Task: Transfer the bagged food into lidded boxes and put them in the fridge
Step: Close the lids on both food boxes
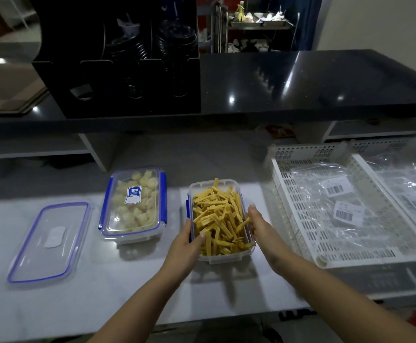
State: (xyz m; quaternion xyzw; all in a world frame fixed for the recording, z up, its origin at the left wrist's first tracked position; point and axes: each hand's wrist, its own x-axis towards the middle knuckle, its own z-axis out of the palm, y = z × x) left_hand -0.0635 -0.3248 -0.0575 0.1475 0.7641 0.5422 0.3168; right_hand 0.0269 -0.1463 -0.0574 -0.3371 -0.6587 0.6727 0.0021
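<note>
A clear open box [210, 186] heaped with yellow food strips [220, 219] sits at the middle of the white counter. My left hand [185, 243] grips its left wall, thumb over the rim on the strips. My right hand [260, 226] lies against its right wall with fingers straight. To the left stands a lidded box [133, 203] with blue clips, filled with pale chunks. A loose clear lid [49, 241] with a blue seal lies flat at the far left.
A white perforated crate [301, 246] at the right holds empty clear bags with barcode labels [338, 189]. A second crate [412, 154] sits beyond it. A black raised counter [301, 82] with a black cup-lid organiser [127, 70] runs across the back.
</note>
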